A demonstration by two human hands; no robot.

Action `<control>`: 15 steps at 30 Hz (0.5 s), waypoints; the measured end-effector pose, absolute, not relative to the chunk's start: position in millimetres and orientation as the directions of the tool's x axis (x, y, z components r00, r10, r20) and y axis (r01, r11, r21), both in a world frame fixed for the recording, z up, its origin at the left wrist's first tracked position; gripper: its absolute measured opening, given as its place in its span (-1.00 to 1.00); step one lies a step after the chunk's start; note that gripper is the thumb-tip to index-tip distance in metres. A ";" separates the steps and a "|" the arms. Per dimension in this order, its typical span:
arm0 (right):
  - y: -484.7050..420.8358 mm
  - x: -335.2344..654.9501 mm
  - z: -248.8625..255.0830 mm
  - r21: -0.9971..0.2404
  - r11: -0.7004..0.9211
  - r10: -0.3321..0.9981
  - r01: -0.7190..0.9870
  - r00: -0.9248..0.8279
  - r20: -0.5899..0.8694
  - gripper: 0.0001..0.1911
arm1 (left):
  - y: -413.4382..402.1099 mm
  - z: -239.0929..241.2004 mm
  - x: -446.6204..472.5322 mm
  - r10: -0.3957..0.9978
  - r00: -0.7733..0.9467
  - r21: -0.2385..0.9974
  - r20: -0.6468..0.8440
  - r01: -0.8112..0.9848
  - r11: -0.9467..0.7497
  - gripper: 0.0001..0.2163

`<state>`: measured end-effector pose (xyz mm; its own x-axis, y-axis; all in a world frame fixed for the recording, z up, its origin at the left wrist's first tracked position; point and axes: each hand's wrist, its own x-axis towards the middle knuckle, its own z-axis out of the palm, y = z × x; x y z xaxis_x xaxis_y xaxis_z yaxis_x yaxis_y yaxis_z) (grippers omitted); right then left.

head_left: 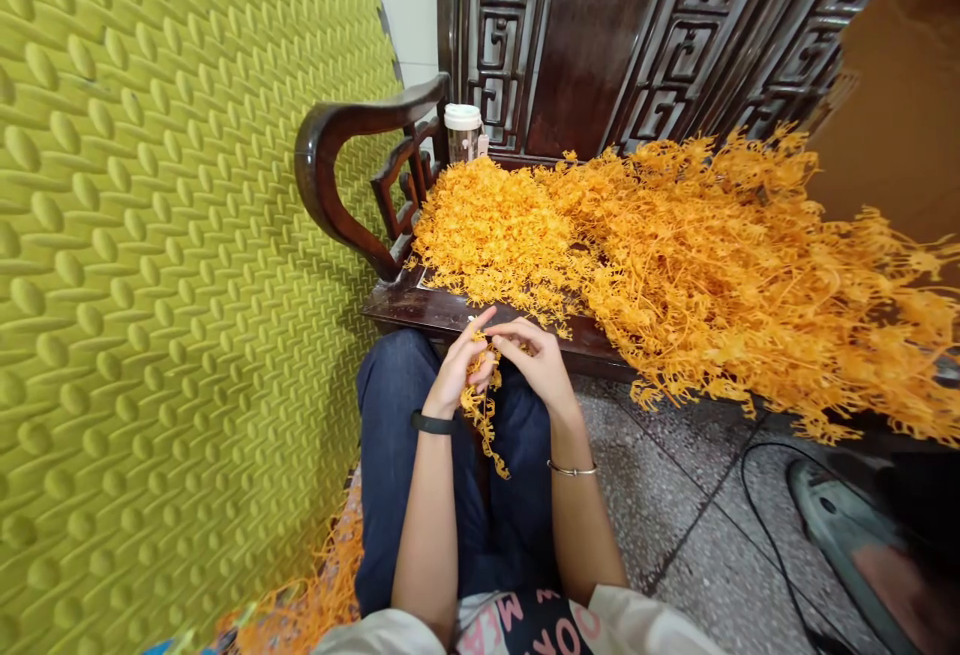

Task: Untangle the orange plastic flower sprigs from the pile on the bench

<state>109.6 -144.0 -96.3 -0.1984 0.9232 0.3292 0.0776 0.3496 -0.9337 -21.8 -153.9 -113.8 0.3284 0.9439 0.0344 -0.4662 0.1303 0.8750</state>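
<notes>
Knees in dark trousers (420, 455) seen below hands. Orange sprig (484, 410) pinched between left hand (461, 370) and right hand (536, 360), fingers curled shut. Orange heap (675, 255) piled on dark bench (420, 310) just past hands. Jar (463, 131) stood behind.

Premises: a home room used for piecework. Evidence: a carved dark wooden bench (352, 195) with a fretwork back panel (645, 35), a speckled terrazzo floor (675, 505), a large heap of orange plastic sprigs (675, 255) covering the seat, and a yellow-green padded mat (165, 285) standing alongside
</notes>
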 end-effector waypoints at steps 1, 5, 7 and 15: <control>-144.1 108.8 -96.6 -0.924 0.367 0.914 0.106 -0.226 0.337 -0.81 | -154.0 -113.7 -22.3 0.944 0.329 0.878 0.030 -0.460 0.132 -0.44; -144.2 107.1 -98.5 -0.927 0.363 0.889 0.093 -0.333 0.315 -0.76 | -153.9 -113.5 -24.6 0.960 0.281 0.885 0.015 -0.449 0.118 -0.41; -144.0 106.5 -99.5 -0.937 0.344 0.892 0.055 -0.332 0.308 -0.78 | -154.0 -113.3 -24.4 0.964 0.266 0.902 0.005 -0.418 0.111 -0.42; -139.7 109.1 -103.8 -0.970 0.188 0.957 -0.157 -0.192 0.217 -0.77 | -153.0 -110.2 -22.2 0.982 0.190 0.960 0.019 -0.277 0.035 -0.49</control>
